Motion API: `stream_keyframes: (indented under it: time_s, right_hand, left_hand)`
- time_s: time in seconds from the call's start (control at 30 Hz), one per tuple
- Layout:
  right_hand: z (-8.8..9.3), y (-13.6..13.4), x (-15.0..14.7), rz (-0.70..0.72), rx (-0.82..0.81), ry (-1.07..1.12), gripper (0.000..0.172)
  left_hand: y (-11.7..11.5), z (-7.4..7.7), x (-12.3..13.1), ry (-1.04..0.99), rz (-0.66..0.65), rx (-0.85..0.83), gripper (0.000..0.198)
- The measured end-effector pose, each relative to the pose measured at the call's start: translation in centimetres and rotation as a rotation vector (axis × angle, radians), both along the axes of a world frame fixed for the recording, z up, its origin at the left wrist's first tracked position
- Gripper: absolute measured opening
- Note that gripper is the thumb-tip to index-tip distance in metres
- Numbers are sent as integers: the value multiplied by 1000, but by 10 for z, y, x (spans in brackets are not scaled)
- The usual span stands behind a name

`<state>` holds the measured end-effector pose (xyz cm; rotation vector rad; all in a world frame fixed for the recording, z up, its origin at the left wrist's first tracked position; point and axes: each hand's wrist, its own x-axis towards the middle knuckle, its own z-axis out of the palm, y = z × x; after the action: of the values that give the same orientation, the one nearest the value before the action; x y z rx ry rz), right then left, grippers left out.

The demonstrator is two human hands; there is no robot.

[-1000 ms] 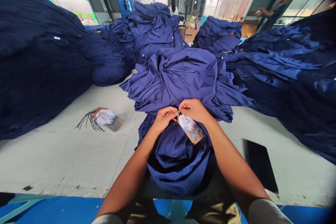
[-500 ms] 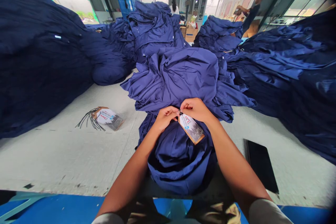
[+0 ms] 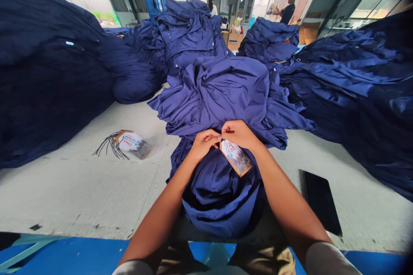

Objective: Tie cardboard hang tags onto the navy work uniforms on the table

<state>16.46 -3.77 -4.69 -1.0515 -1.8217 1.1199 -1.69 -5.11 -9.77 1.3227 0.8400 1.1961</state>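
Both of my hands meet over a navy blue garment (image 3: 222, 219) bunched at the table's front edge. My left hand (image 3: 206, 142) is closed, thumb and fingers pinched at the dark string of a hang tag. Fingertip to fingertip with it, my right hand (image 3: 238, 133) pinches the same string near the tag's top. The hang tag (image 3: 237, 157), white and grey with a brown edge and red and blue print, lies slanted on the garment below my right hand. The string itself is mostly hidden by my fingers.
Left on the pale table (image 3: 80, 193) lies a stack of hang tags (image 3: 134, 144) with black strings. A black phone (image 3: 321, 202) rests at right. Navy garments (image 3: 226, 90) are piled ahead, with large heaps (image 3: 48, 73) on both sides. A person (image 3: 287, 8) stands far right.
My hands stay almost in place at the string, and the tag shifts very slightly. In the background, the person at far right has moved leftward.
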Motion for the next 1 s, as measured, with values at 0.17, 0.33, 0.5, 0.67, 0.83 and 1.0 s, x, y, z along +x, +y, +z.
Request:
stream_keyframes:
  time_s: [0.17,0.33,0.5,0.67,0.83,1.0]
  right_hand:
    - [0,1,0,9,-70,71,9]
    - [-3,4,5,21,-115,72,6]
    - [-5,6,9,34,-150,66,6]
    - [-1,4,11,65,-141,87,7]
    - [3,3,12,114,-110,81,9]
    - [4,2,13,150,-57,35,13]
  left_hand:
    - [-2,-1,-1,-3,-5,-9,21]
    - [-1,-1,-2,15,-55,8,26]
    - [2,-5,0,85,-42,43,29]
    - [3,-6,-1,161,-60,53,31]
    - [4,-6,-5,180,-102,95,28]
    - [2,-5,-5,90,-119,36,27]
